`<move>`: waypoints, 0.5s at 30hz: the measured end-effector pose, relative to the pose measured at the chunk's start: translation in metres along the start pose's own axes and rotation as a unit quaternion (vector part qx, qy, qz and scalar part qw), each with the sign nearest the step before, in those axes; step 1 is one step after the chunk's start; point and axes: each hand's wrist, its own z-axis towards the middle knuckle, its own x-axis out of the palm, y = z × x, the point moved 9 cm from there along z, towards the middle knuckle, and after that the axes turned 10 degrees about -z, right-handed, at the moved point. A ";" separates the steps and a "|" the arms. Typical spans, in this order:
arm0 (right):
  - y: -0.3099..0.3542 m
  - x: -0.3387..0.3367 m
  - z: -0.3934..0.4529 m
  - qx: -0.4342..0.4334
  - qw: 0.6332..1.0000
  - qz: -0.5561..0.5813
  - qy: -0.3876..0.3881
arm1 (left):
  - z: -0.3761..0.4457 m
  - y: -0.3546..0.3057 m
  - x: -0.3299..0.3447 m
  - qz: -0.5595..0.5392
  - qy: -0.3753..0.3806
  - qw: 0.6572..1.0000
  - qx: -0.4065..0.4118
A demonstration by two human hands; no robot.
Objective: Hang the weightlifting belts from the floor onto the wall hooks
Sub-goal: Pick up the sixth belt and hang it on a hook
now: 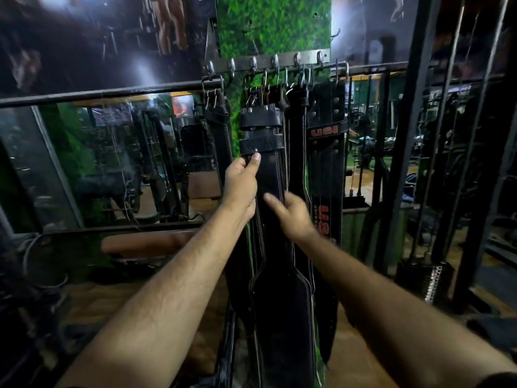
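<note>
Below the hook rail (268,61), several belts hung already; left hand (242,182) pinched the front belt (268,175), right hand (291,212) loose-fingered, resting against it.

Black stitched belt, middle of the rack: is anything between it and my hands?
Nothing visible. The left hand already pinches the black stitched belt just below its loop, and the right hand rests on its right edge. It hangs from the hook rail.
</note>
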 end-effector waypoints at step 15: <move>-0.024 0.012 -0.016 0.053 0.987 -0.037 0.146 | 0.031 0.023 -0.017 0.030 -0.090 0.995 -0.018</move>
